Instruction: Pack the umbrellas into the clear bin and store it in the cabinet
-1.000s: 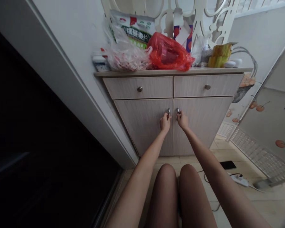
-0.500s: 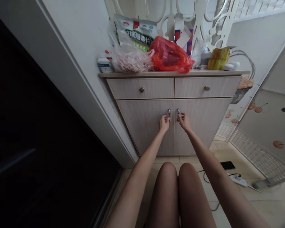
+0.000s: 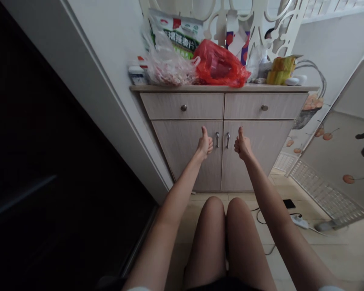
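Just off handles — thumbs-up with left hand and right hand, fingers curled together, pinching nothing — seemingly done with doors.

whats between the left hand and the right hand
In the head view, the left door handle and right door handle lie between the left hand and right hand.

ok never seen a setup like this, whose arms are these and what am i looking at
There's no machine: a person wears one camera on the head, looking forward and down, so their own knees show near the bottom. Their left hand and right hand are curled with thumbs up beside the door handles of a closed cabinet; neither seems to hold anything. On the cabinet's top are a red plastic bag, a clear plastic bag, a printed packet and a yellow pack, among other things.
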A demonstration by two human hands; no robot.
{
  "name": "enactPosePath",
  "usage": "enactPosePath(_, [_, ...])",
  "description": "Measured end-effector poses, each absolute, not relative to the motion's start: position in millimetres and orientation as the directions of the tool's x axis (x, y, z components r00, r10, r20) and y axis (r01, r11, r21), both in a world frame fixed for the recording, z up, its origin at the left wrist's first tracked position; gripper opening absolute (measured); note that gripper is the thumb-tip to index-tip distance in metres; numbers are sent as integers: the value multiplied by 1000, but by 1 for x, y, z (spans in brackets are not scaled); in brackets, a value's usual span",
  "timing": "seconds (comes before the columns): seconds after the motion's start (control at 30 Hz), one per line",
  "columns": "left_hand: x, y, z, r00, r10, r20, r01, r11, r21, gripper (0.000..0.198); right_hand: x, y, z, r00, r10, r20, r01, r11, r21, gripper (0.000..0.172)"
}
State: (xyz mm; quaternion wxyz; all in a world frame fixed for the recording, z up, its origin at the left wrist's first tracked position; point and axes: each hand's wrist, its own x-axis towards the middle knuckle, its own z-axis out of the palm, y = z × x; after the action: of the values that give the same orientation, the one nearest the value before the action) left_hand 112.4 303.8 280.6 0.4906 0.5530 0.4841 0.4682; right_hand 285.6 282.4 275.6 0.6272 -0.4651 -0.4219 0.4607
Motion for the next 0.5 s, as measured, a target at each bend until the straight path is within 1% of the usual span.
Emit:
enactPosePath(0.1, [122, 312, 274, 45, 999, -9, 101, 5, 995, 71, 284, 295, 265, 237, 971, -15, -196, 33, -980, 64])
enactPosePath(0.23, [125, 323, 254, -36, 997, -68, 173, 73, 982, 73, 287, 308, 243, 285, 954, -89, -119, -57, -991, 62])
enactPosePath(0.37, [124, 331, 239, -82, 994, -77, 247, 96, 964, 75, 291, 315, 231, 291, 951, -103, -77, -84, -993, 64])
enactPosePath(0.5, [123, 338, 233, -68, 997, -44, 277, 61, 959, 77, 292, 320, 227, 280, 958, -53, -33, -45, -998, 68])
